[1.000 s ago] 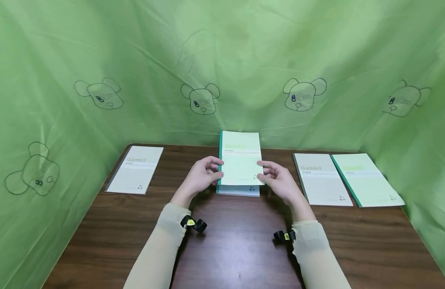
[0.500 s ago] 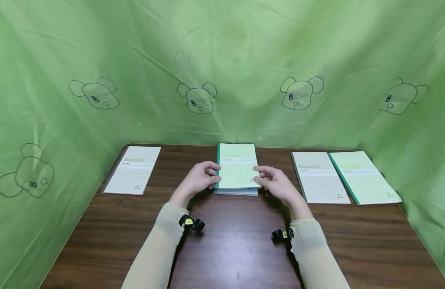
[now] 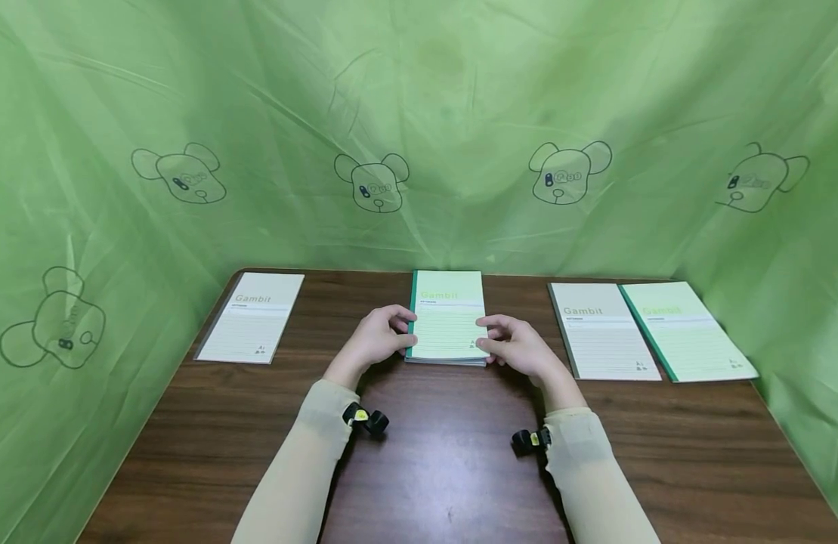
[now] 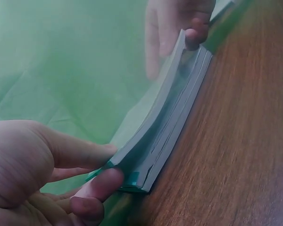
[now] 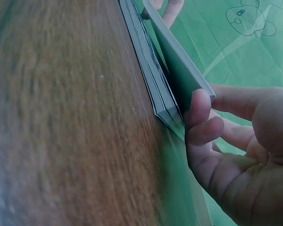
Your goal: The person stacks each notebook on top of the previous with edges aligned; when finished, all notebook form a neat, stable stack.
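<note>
Both hands hold a pale green notebook point(image 3: 449, 317) with a dark green spine, just above a stack of notebooks point(image 3: 453, 362). My left hand point(image 3: 376, 334) pinches its left, spine edge between thumb and fingers. On the opposite edge my right hand point(image 3: 517, 346) pinches it the same way. In the left wrist view a gap shows between the held notebook point(image 4: 151, 113) and the stack point(image 4: 179, 122), whose covers are mostly hidden. The right wrist view shows the held notebook point(image 5: 181, 52) tilted over the stacked ones point(image 5: 148, 70).
A white notebook point(image 3: 252, 317) lies at the table's far left. To the right, a white notebook point(image 3: 605, 332) and a pale green one point(image 3: 687, 332) lie side by side. Green cloth point(image 3: 453, 91) hangs behind the brown wooden table point(image 3: 425, 468).
The held green notebook has come down and towards me, onto or just above the stack, covering more of it. Both hands have lowered slightly with it and keep their hold.
</note>
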{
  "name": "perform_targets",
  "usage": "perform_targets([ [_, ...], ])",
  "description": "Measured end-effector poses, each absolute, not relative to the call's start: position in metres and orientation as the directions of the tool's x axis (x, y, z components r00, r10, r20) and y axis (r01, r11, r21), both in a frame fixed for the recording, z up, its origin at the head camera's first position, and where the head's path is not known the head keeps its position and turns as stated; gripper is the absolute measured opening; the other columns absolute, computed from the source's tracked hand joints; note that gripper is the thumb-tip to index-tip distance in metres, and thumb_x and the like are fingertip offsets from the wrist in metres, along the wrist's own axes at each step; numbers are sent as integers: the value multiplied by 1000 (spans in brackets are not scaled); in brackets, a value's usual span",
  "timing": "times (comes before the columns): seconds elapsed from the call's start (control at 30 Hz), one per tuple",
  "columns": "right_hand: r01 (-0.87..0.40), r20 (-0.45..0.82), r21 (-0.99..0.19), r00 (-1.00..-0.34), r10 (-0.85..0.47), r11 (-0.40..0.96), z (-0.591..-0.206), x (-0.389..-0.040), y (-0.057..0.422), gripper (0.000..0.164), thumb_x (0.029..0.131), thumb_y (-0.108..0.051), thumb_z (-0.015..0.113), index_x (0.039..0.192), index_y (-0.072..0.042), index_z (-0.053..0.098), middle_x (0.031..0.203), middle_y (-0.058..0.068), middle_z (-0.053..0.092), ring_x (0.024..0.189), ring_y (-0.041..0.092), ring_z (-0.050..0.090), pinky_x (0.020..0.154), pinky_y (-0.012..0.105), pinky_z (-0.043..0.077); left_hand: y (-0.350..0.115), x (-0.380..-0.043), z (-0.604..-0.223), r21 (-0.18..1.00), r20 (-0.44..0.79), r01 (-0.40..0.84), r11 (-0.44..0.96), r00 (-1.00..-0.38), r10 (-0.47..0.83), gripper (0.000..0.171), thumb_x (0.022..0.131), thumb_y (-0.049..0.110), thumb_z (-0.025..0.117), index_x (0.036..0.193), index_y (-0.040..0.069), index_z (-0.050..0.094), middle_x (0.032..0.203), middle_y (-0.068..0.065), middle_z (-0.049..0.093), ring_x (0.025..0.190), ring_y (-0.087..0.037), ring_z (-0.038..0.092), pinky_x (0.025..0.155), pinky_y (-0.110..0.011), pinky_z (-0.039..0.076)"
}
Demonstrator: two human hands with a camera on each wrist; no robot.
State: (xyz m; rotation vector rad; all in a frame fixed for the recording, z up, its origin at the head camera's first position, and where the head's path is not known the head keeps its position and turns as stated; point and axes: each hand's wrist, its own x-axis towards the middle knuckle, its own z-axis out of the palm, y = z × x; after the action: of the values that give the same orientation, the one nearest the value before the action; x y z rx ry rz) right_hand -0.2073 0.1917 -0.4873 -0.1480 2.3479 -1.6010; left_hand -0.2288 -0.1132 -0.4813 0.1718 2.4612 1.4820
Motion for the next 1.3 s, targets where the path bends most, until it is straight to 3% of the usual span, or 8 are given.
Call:
perform_targets([
  [0.33, 138, -226, -915, -954, -198, 380, -492, -207, 192, 47, 100, -11, 79, 144, -4, 66, 116, 16, 64, 74, 19, 70, 63, 27, 55, -112, -231, -486, 832, -154, -21, 555, -969, 194, 39, 92, 14, 87, 129, 14, 75, 108, -8, 69, 70, -20, 72, 68, -34, 59],
  [0.6, 115, -211, -902, -958, -192, 417, -496, -208, 190, 50, 97, -11, 82, 143, -3, 66, 123, 21, 67, 83, 21, 72, 70, 33, 58, -111, -232, -490, 797, -152, -10, 604, -971, 184, 40, 91, 17, 88, 128, 16, 75, 103, -6, 69, 70, -19, 72, 66, -34, 58],
  [0.87, 88, -176, -888, -972, -155, 452, -494, -208, 187, 47, 93, -7, 83, 138, -3, 70, 119, 19, 69, 78, 19, 70, 68, 33, 56, -108, -231, -488, 746, -116, 28, 666, -978, 171, 39, 91, 19, 88, 129, 15, 77, 97, -2, 72, 91, -21, 67, 81, -42, 58],
  [1.3, 99, -175, -870, -978, -115, 484, -492, -208, 183, 47, 91, -6, 85, 136, -4, 72, 118, 18, 71, 78, 16, 72, 69, 31, 54, -105, -228, -486, 740, -152, -34, 671, -981, 118, 39, 91, 21, 89, 129, 19, 77, 100, -2, 71, 96, -23, 66, 86, -45, 57],
])
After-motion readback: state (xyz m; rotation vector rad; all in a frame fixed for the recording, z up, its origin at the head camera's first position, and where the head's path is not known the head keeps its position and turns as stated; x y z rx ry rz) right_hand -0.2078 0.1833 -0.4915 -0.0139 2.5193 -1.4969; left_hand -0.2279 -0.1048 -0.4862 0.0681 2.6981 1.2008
